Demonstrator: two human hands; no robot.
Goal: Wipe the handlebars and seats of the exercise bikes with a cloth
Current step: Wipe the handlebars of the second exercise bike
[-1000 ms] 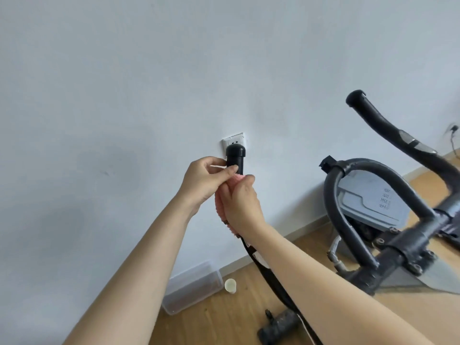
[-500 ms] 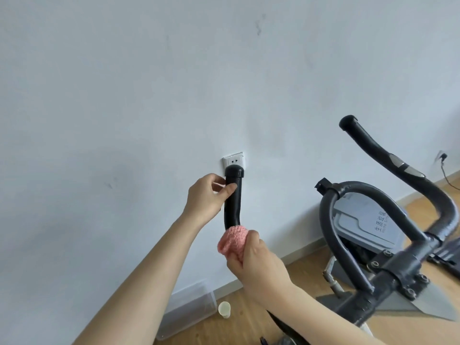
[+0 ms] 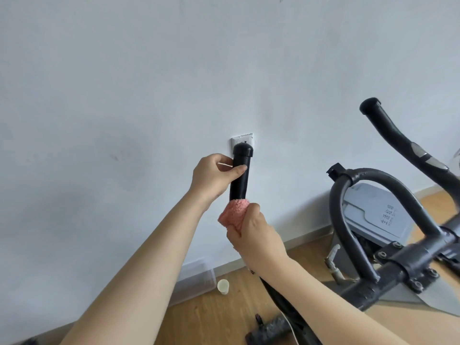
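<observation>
Left hand gripping left handlebar end just under cap, steadying; right hand fingers clamping pink cloth around bar below. Keeping cloth wrapped fully round, twisting while sliding, covering all sides. 2nd handlebar waiting at right

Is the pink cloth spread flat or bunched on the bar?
Bunched. The pink cloth is wadded around the handlebar grip, gripped by the right hand; the left hand holds the grip above it.
</observation>
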